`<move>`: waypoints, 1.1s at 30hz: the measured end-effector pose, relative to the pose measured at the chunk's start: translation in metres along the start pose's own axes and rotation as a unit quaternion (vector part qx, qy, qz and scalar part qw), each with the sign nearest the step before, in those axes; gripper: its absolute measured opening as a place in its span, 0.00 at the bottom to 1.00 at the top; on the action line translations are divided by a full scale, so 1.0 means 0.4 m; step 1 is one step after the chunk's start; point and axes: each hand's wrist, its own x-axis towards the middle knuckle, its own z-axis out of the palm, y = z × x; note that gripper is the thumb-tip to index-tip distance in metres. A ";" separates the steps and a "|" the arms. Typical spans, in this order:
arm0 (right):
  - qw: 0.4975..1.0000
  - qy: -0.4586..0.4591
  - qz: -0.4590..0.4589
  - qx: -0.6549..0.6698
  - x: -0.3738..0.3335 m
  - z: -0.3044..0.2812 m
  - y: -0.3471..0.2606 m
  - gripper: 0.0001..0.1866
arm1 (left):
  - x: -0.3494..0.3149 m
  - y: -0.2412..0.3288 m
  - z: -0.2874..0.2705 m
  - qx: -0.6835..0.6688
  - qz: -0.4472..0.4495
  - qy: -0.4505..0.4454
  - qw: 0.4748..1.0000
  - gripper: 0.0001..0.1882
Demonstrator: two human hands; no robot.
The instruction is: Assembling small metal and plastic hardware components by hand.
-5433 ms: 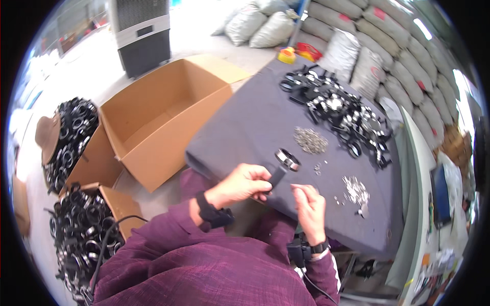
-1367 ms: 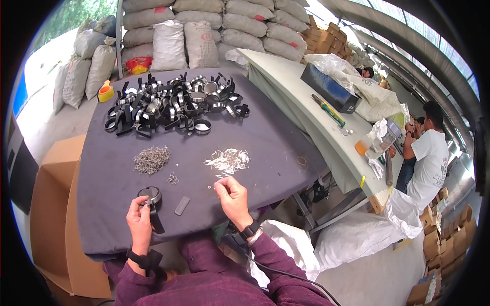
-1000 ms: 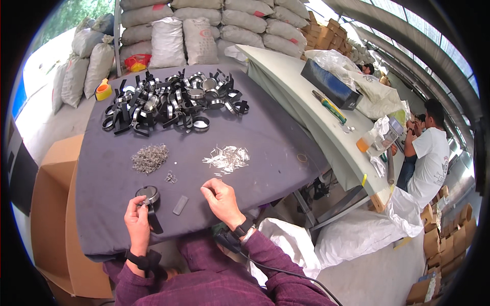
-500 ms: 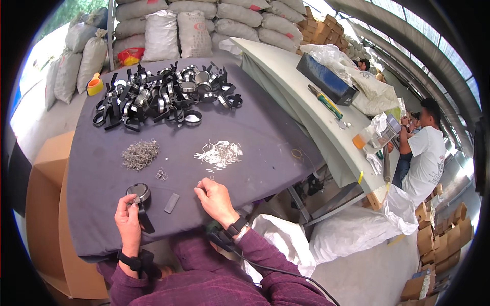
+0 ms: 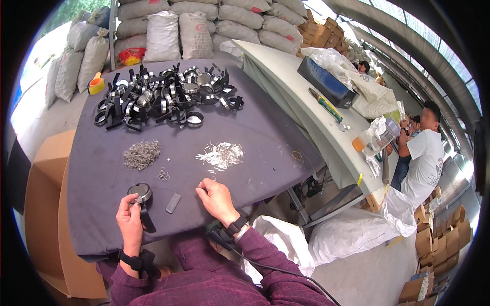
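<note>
My left hand is closed on a round-faced watch with a metal case, its black strap hanging down to the table. Off to the right, my right hand rests at the tabletop with thumb and forefinger pressed together. Whatever may be in that pinch is too small to make out. Between the hands lies a small grey rectangular bar. Just beyond my right fingertips is a pile of thin white and silvery pins. A heap of small metal clips sits farther left, with a few loose clips nearer me.
Many black-strapped watches are heaped at the table's far side. A cardboard box stands left of the table. On the right, a second table carries a blue bin and green-handled pliers. A co-worker is beyond it.
My hands and the watch hold nearly the same pose. The whole view has shifted slightly, and the co-worker's head has turned.
</note>
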 end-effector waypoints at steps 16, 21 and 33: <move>0.999 -0.004 -0.006 -0.042 0.002 -0.005 -0.008 0.07 | 0.001 0.005 0.005 -0.009 -0.005 0.001 1.000 0.10; 0.999 -0.012 0.002 -0.042 0.001 -0.003 -0.004 0.06 | 0.003 -0.015 -0.012 -0.003 0.004 -0.001 1.000 0.09; 0.999 -0.020 -0.002 -0.043 0.004 -0.007 -0.001 0.07 | 0.004 -0.009 -0.005 -0.001 0.007 -0.005 1.000 0.10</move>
